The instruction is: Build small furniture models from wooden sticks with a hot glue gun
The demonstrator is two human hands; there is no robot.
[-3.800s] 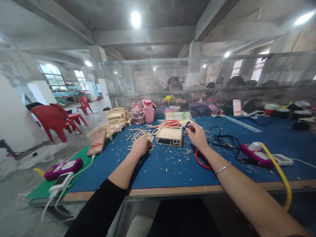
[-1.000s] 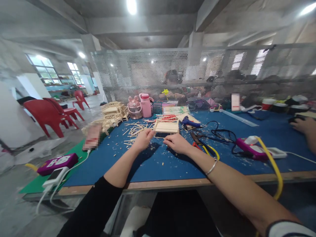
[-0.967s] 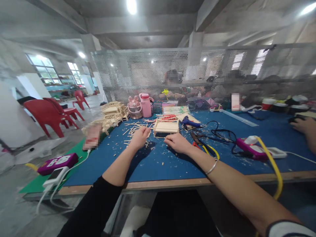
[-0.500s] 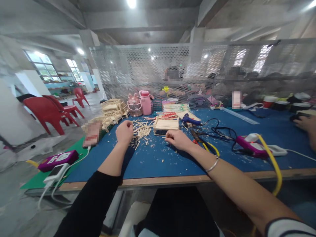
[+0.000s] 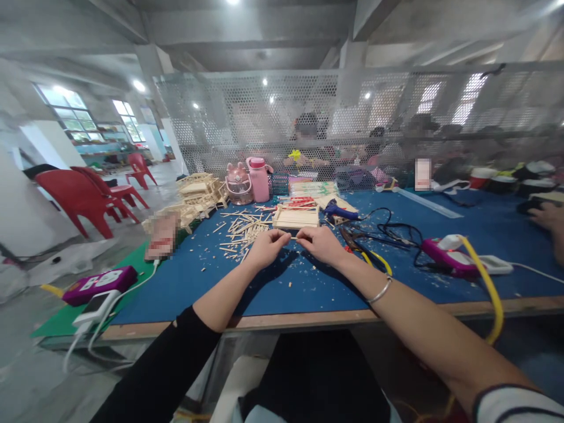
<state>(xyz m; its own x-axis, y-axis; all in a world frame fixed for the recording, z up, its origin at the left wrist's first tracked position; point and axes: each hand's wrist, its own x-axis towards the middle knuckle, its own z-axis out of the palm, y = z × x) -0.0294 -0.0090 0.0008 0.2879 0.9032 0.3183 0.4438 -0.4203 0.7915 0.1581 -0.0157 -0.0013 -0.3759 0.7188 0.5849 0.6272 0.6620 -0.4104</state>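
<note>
My left hand (image 5: 265, 248) and my right hand (image 5: 324, 243) meet in front of a small wooden frame model (image 5: 296, 218). Between their pinched fingertips runs a short thin wooden stick (image 5: 293, 238), mostly covered by the fingers. Both hands are closed on it, low over the blue mat (image 5: 273, 299). Just beyond my left hand lies a loose heap of wooden sticks (image 5: 244, 229). A pair of pliers with yellow and red handles (image 5: 374, 261) rests beside my right wrist, and a blue glue gun (image 5: 341, 210) sits behind it.
Finished-looking wooden models (image 5: 200, 194) stand stacked at the back left, beside a pink bottle (image 5: 259, 179). Purple power strips (image 5: 449, 258) with cables lie right and left. A clear ruler (image 5: 427, 202) and a perforated screen (image 5: 255, 129) are farther back. Another person's hand (image 5: 546, 214) shows at far right.
My left hand has moved right from the stick heap to my right hand, its fingertips now at the small stick. My right hand has barely moved.
</note>
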